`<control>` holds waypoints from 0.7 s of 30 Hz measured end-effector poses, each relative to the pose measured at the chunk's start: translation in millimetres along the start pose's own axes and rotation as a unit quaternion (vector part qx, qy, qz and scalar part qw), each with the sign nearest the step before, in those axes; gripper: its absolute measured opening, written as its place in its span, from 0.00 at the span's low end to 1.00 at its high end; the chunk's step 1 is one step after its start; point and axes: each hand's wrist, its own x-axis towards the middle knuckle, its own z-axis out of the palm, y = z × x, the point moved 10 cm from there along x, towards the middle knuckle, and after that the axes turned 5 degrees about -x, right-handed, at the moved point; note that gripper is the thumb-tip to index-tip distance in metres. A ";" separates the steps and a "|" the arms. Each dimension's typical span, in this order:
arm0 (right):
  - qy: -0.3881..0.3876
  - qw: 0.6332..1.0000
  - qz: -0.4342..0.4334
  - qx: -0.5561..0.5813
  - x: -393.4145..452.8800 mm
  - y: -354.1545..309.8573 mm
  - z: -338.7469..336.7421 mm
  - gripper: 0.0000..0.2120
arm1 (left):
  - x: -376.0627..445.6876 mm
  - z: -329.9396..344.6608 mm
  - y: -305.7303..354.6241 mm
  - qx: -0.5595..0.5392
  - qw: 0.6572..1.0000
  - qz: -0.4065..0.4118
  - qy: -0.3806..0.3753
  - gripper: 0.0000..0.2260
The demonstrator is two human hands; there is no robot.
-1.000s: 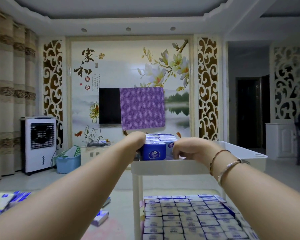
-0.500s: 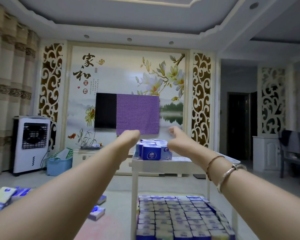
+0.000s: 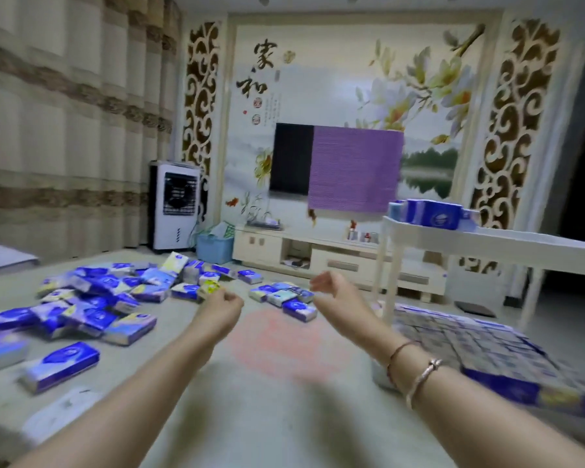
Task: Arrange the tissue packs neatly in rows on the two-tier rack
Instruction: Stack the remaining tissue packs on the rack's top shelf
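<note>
Several blue tissue packs (image 3: 92,298) lie scattered on the floor at the left. The white two-tier rack (image 3: 493,243) stands at the right. Its top tier holds a few packs (image 3: 434,214); its lower tier is covered with rows of packs (image 3: 463,336). My left hand (image 3: 222,307) hovers over the floor in the middle, fingers loosely curled, holding nothing. My right hand (image 3: 335,288) hangs beside it with relaxed fingers, empty, left of the rack. A small group of packs (image 3: 287,297) lies just beyond both hands.
A low TV cabinet (image 3: 318,255) runs along the far wall under a television half draped in purple cloth (image 3: 353,170). A white air cooler (image 3: 176,206) and a blue basket (image 3: 213,248) stand at the back left. Curtains (image 3: 65,130) cover the left wall.
Both hands have come off the packs on the top tier and dropped toward the floor. The view has swung left, so the rack now sits at the right.
</note>
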 end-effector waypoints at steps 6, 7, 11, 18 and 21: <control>-0.041 0.998 0.048 -0.007 41.1 73.4 98.3 0.15 | 49.8 17.1 -67.0 0.009 1.000 -0.027 0.004 0.11; -0.039 0.998 0.047 -0.018 50.3 82.6 109.4 0.15 | 60.0 21.9 -74.5 0.013 1.000 -0.026 0.003 0.12; 0.006 0.995 0.024 -0.094 102.6 102.8 125.6 0.13 | 110.1 40.3 -73.1 0.068 0.997 0.044 0.011 0.16; 0.031 0.956 0.013 -0.293 198.2 140.1 143.3 0.22 | 198.8 106.1 -63.6 0.156 0.972 0.172 -0.024 0.23; -0.015 0.939 0.001 -0.343 221.0 156.8 159.0 0.24 | 219.1 130.6 -96.0 0.268 0.953 0.122 -0.077 0.25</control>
